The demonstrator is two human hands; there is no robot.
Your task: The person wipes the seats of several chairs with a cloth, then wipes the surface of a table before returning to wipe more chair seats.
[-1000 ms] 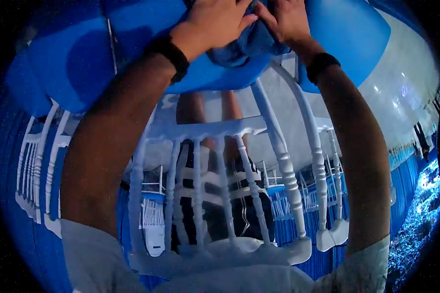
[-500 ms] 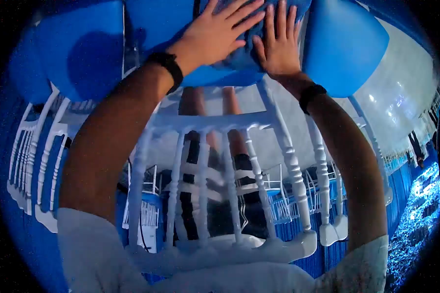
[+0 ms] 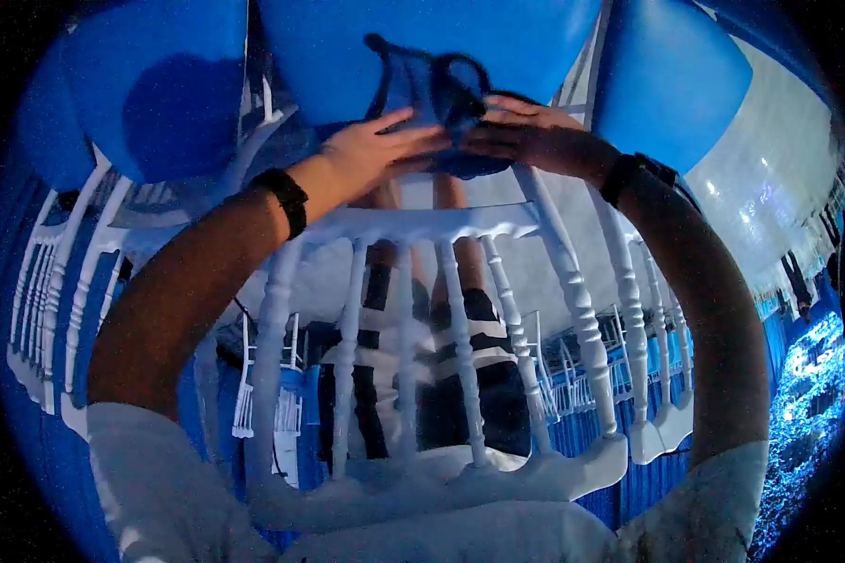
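A blue seat cushion (image 3: 329,56) sits on a white chair, whose spindled back (image 3: 422,222) stands close before me. My left hand (image 3: 371,155) is at the cushion's near edge, its fingers stretched toward the right. From the other side, my right hand (image 3: 535,136) reaches inward at the same edge with straight fingers. The fingertips of both come close together, slightly blurred, and nothing shows in either hand. Dark shadows (image 3: 432,80) fall on the blue surface just beyond them.
Similar blue-seated chairs stand close by on the left (image 3: 178,113) and right (image 3: 667,89). Bare legs and striped shorts (image 3: 488,357) show through the spindles. More white chairs stand farther off, and a brightly lit blue patterned area (image 3: 807,403) lies at the right.
Both hands have drawn back from flat on the cushion to its near edge. Their fingers have turned inward toward each other, and more of the blue surface now shows.
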